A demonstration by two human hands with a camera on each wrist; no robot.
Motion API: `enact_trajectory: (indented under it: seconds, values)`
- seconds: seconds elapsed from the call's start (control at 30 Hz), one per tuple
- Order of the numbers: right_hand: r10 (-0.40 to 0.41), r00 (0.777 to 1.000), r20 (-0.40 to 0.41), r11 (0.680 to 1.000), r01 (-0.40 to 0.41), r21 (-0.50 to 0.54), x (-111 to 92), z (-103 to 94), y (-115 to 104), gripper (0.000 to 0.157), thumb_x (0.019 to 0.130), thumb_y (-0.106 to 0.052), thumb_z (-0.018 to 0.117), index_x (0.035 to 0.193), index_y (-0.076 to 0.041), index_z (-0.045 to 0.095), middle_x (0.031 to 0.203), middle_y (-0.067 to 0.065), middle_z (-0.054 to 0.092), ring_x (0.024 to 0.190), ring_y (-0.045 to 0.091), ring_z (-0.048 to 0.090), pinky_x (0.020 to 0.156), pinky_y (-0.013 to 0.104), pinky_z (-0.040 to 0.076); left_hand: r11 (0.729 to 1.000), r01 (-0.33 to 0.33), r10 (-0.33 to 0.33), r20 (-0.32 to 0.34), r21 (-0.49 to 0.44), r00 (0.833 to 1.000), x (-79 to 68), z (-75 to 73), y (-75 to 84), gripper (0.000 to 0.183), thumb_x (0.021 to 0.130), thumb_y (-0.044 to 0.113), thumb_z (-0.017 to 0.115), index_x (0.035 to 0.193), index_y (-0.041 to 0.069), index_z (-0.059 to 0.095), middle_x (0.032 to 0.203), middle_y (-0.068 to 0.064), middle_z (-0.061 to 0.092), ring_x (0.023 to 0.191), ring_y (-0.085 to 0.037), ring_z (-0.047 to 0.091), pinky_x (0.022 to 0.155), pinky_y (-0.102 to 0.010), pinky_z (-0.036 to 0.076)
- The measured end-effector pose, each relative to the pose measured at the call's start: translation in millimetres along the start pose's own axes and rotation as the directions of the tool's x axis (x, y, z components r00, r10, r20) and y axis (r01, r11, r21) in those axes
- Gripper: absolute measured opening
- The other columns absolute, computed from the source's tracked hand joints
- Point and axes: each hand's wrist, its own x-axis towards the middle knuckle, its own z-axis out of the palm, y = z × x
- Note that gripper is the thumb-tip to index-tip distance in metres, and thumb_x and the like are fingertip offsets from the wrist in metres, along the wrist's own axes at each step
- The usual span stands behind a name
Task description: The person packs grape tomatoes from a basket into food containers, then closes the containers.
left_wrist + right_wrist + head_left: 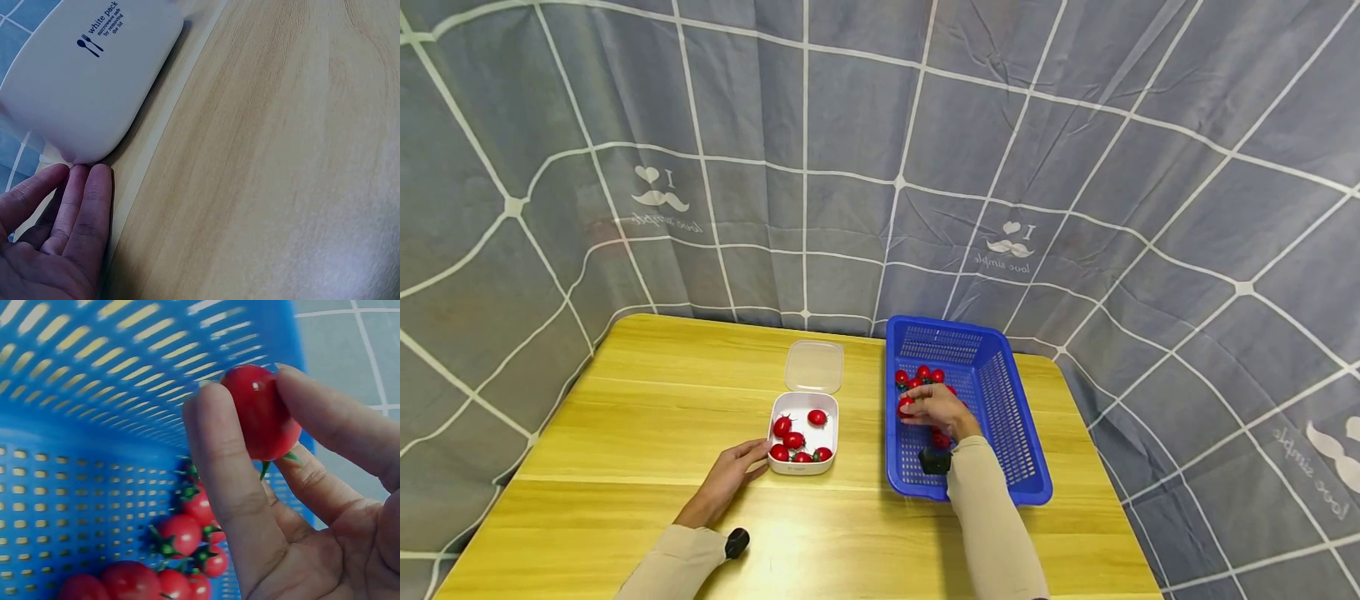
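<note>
My right hand (938, 408) pinches a red cherry tomato (259, 412) between thumb and fingers, above the blue basket (1026, 450). Below it, several more cherry tomatoes (181, 534) with green stems lie on the basket's perforated floor. My left hand (730, 477) touches the left side of a white square container (801, 468) with its fingertips. In the left wrist view those fingers (94, 212) are nearly straight against a lower corner of the box. Several cherry tomatoes (793, 440) lie inside the container, mostly toward its near and left sides.
A translucent lid (815, 367) lies flat just behind the container. Everything stands on a yellow wood-grain table (625, 417). A grey curtain with white lines (850, 208) hangs along the table's far edge and sides. The basket's raised walls surround the right hand's work.
</note>
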Motion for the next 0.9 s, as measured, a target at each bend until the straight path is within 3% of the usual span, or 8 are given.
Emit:
enact_trajectory:
  seconds: [0.2,0.37,0.63,0.9]
  values:
    - [-0.069,0.997,-0.024,0.998,0.069,0.007,-5.7,2.6,-10.1,0.021,0.086,0.015,0.061,0.105,0.014,0.054,0.080,0.008,0.058,0.075,0.018,0.068,0.093,0.056,0.048,1.000,0.004,-0.004,0.002,0.001,1.000,0.0,0.4,-0.1,0.059,0.100,0.029,0.053,0.137,-0.015,0.039,0.142,-0.031,0.039,0.133,-0.038,0.039,0.105,-0.038,0.045]
    - [-0.083,0.995,-0.053,0.996,0.083,0.009,-10.6,7.7,-17.1,0.019,0.086,0.013,0.062,0.104,0.011,0.054,0.081,0.008,0.064,0.075,0.021,0.069,0.093,0.056,0.047,1.000,0.004,-0.004,0.007,0.006,1.000,-1.2,0.3,0.1,0.060,0.100,0.029,0.053,0.137,-0.015,0.038,0.143,-0.031,0.038,0.133,-0.039,0.038,0.106,-0.039,0.045]
    - [-0.141,0.986,-0.084,0.990,0.140,-0.016,-14.8,19.4,-22.4,0.031,0.085,0.011,0.066,0.113,0.018,0.056,0.090,0.012,0.066,0.074,0.019,0.069,0.088,0.053,0.052,1.000,-0.002,0.002,0.008,0.009,1.000,-2.6,-0.1,-0.1,0.060,0.100,0.029,0.053,0.137,-0.015,0.038,0.143,-0.031,0.038,0.134,-0.039,0.037,0.106,-0.038,0.045]
    - [-0.183,0.982,-0.051,0.978,0.176,-0.109,-15.1,41.2,-26.6,0.033,0.084,0.005,0.070,0.114,0.013,0.060,0.095,0.015,0.065,0.080,0.024,0.070,0.081,0.043,0.060,1.000,0.001,-0.001,0.012,0.009,1.000,-2.1,-0.1,-0.6,0.060,0.101,0.029,0.052,0.138,-0.015,0.037,0.143,-0.031,0.037,0.134,-0.039,0.037,0.106,-0.038,0.045]
